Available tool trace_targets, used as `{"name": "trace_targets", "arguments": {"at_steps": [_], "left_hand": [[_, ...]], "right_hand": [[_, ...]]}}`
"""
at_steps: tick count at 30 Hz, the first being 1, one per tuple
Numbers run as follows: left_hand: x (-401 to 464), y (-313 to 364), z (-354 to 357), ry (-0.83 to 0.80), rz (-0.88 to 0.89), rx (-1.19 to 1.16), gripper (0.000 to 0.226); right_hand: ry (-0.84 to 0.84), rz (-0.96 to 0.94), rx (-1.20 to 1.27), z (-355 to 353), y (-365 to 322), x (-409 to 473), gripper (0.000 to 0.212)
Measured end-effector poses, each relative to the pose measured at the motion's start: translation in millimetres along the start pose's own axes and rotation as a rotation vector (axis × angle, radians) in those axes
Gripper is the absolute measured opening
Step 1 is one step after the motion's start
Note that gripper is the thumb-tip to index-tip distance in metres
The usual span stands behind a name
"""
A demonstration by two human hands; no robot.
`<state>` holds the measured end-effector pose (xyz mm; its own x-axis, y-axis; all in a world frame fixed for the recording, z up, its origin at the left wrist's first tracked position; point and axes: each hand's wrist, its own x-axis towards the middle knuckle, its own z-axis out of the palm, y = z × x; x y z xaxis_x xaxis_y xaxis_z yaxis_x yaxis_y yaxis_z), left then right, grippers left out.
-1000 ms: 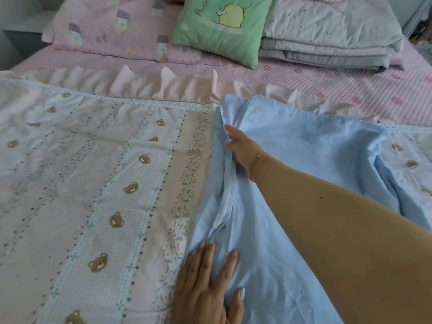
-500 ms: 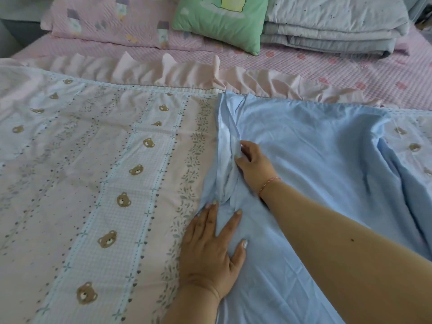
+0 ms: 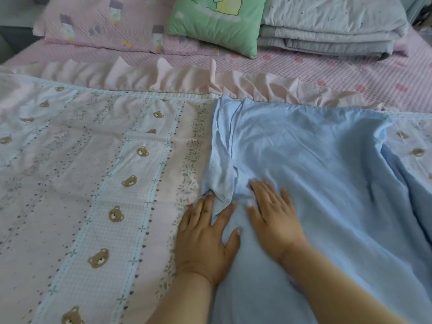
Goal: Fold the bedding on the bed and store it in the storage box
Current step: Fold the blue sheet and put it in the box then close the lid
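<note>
**Inspector:** State the position of the bedding.

**Me:** The bear-print duvet cover [image 3: 98, 183] lies spread across the bed [image 3: 350, 73], patterned side up on my left. Its plain blue underside [image 3: 315, 171] is folded over onto the right portion, and the fold edge runs from the pink ruffle trim [image 3: 163, 76] down toward me. A strip of the bear print shows again at the far right [image 3: 411, 146].

**Inspector:** Your hands?

**Me:** My left hand [image 3: 205, 237] rests flat on the blue fabric at the fold edge, fingers spread and straight, fingertips [image 3: 209, 198] touching a bunched wrinkle there. It grips nothing. My right hand [image 3: 273, 211] lies just beside it, palm down on the blue fabric, fingers extended. That hand is blurred, so I cannot tell finer detail of the fingertips, but I see nothing held in it.

**Inspector:** Condition of the fold?

**Me:** Creased and gathered just beyond my fingers, with a narrow pleat running up toward the ruffle. The blue panel to the right is smoother, with shallow wrinkles.

**Inspector:** Other items on the bed?

**Me:** At the head: a pink patterned pillow [image 3: 100, 24] on the left, a green cartoon cushion [image 3: 215, 22] leaning in the middle, and a folded grey quilt [image 3: 332, 26] stacked on the right. All sit on a pink checked sheet, well apart from my hands.
</note>
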<state>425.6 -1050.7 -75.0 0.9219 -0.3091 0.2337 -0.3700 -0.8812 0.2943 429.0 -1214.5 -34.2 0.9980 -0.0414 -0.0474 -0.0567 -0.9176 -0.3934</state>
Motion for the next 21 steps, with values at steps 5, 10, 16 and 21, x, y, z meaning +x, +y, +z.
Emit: {"name": "trace_targets", "arguments": {"at_steps": [5, 10, 16, 21], "left_hand": [[14.5, -4.6, 1.8, 0.22, 0.06, -0.117, 0.049], [17.8, -2.1, 3.8, 0.323, 0.129, -0.055, 0.023], [15.3, -2.5, 8.0, 0.382, 0.116, -0.108, 0.005], [20.0, -0.8, -4.3, 0.126, -0.009, -0.185, 0.034]], "right_hand": [[0.114, -0.051, 0.192, 21.0, 21.8, 2.4, 0.068], [0.137, -0.077, 0.198, 23.3, 25.0, 3.4, 0.066], [0.118, -0.066, 0.172, 25.2, 25.1, 5.6, 0.071], [0.108, -0.064, 0.18, 23.3, 25.0, 7.4, 0.076]]}}
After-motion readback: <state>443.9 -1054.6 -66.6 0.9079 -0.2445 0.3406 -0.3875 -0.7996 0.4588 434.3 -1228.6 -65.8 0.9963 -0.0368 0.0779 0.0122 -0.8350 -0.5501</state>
